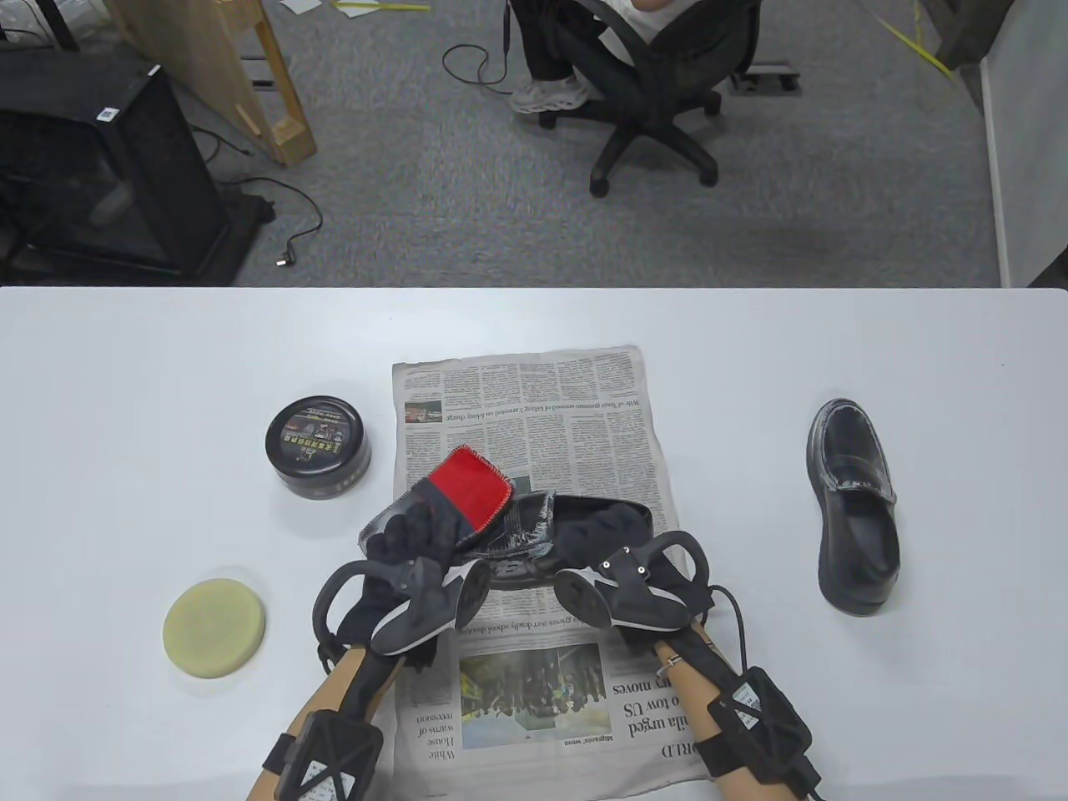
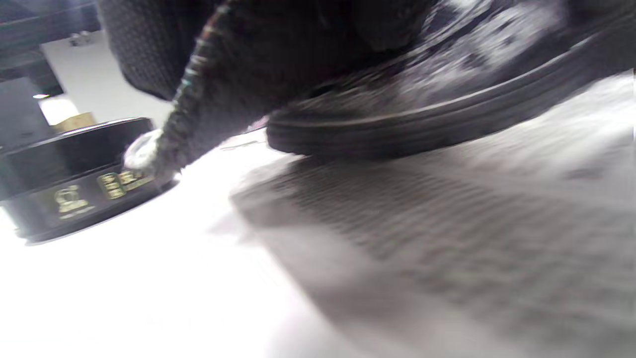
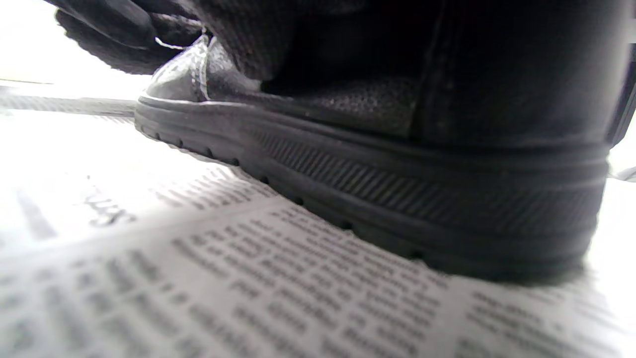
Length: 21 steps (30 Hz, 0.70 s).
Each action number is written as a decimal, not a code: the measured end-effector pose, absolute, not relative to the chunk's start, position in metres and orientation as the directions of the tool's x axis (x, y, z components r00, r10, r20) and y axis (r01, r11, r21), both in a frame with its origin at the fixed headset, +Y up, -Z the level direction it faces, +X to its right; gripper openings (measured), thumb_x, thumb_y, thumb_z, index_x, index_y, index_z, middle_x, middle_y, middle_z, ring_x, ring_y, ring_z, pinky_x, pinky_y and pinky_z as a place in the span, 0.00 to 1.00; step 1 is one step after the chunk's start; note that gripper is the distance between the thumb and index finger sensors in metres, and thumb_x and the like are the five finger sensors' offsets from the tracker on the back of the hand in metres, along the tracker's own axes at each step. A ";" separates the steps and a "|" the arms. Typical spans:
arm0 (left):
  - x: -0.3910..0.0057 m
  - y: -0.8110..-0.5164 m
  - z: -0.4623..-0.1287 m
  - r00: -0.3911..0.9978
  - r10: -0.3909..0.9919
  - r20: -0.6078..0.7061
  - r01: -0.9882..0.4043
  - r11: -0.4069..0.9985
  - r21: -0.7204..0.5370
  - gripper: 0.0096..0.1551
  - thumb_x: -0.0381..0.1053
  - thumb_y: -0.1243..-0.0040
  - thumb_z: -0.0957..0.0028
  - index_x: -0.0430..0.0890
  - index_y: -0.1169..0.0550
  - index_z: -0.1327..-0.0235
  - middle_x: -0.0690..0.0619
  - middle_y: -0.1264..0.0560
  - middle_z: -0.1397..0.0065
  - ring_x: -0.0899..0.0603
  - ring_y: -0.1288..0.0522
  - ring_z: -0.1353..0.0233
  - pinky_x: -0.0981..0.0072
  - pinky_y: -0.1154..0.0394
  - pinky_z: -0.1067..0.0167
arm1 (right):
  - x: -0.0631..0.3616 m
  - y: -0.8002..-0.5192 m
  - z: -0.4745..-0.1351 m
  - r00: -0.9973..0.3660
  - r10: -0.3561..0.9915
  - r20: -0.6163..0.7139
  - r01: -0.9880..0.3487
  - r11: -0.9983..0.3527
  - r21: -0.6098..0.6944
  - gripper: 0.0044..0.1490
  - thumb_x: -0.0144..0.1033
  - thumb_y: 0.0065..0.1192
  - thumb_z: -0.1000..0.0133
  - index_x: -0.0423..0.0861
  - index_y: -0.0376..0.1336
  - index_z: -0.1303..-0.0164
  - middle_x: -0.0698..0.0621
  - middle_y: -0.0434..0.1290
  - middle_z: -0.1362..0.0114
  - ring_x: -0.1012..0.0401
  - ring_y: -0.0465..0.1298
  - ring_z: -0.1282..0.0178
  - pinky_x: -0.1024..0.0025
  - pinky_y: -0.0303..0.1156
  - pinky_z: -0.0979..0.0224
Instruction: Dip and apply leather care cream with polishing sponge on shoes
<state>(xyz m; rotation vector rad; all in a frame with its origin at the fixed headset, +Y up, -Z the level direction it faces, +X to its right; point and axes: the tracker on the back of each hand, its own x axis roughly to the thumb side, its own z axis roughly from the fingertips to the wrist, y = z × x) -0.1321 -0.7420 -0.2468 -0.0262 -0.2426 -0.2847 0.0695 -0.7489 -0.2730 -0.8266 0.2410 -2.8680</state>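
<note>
- White table [image 1: 125,375] carries a newspaper [image 1: 542,400]; one black shoe [image 1: 576,521] lies crosswise on it, toe toward the left.
- Second shoe [image 1: 855,501] sits well apart on the right.
- Right hand [image 1: 634,551] reaches forward, clasping the crosswise shoe's heel end.
- Left hand [image 1: 400,542] is on the toe, holding a red-and-black cloth [image 1: 467,488].
- Closed cream tin [image 1: 319,446] and yellow sponge [image 1: 214,627] rest to the left, apart.

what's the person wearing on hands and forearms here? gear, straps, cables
Both hands wear dark knit sensor gloves. The left hand and right hand each carry a grey-and-white tracker with a black ring. Black strapped wrist modules with white labels sit on both forearms; a black cable runs along the right one. No sleeves show.
</note>
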 end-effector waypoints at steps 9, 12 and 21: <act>-0.089 -0.721 -0.246 0.882 0.278 0.381 -0.257 0.961 -0.106 0.33 0.53 0.56 0.31 0.38 0.36 0.18 0.33 0.29 0.25 0.32 0.24 0.34 0.45 0.24 0.39 | 0.068 -0.750 -0.271 -0.832 -0.193 0.519 0.096 -0.973 -0.208 0.23 0.50 0.55 0.40 0.59 0.59 0.35 0.62 0.73 0.31 0.57 0.74 0.27 0.49 0.61 0.19; -0.075 -0.713 -0.255 0.897 0.210 0.388 -0.214 0.976 -0.032 0.32 0.53 0.57 0.31 0.39 0.37 0.18 0.34 0.30 0.22 0.33 0.26 0.30 0.44 0.26 0.36 | 0.068 -0.750 -0.272 -0.833 -0.188 0.521 0.092 -0.975 -0.204 0.23 0.50 0.55 0.40 0.59 0.60 0.35 0.62 0.73 0.31 0.57 0.74 0.26 0.49 0.61 0.19; -0.080 -0.725 -0.287 0.960 -0.024 0.279 0.035 0.999 -0.034 0.32 0.55 0.56 0.31 0.46 0.40 0.15 0.42 0.36 0.14 0.34 0.33 0.20 0.38 0.30 0.30 | 0.068 -0.750 -0.272 -0.834 -0.182 0.521 0.090 -0.976 -0.197 0.23 0.50 0.55 0.40 0.59 0.59 0.35 0.62 0.73 0.31 0.57 0.74 0.26 0.49 0.60 0.18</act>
